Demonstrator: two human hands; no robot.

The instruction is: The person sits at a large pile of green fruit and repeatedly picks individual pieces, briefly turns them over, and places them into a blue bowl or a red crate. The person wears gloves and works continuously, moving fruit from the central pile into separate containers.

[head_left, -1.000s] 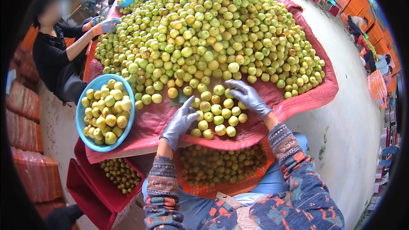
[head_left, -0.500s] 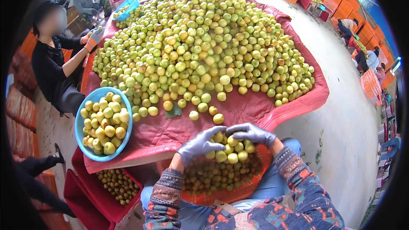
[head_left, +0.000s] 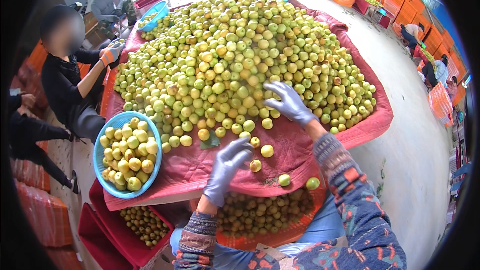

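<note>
My gloved right hand [head_left: 287, 102] rests fingers spread on the fruit pile's [head_left: 235, 55] near edge, while my left hand [head_left: 227, 167] lies open-fingered on the red cloth [head_left: 200, 162] beside loose fruits [head_left: 261, 151].

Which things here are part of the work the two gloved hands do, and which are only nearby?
In use:
- left hand
- right hand
- fruit pile
- red cloth
- orange basket of fruit

Only nearby:
- blue bowl
- red crate
- stacked orange crates
</note>
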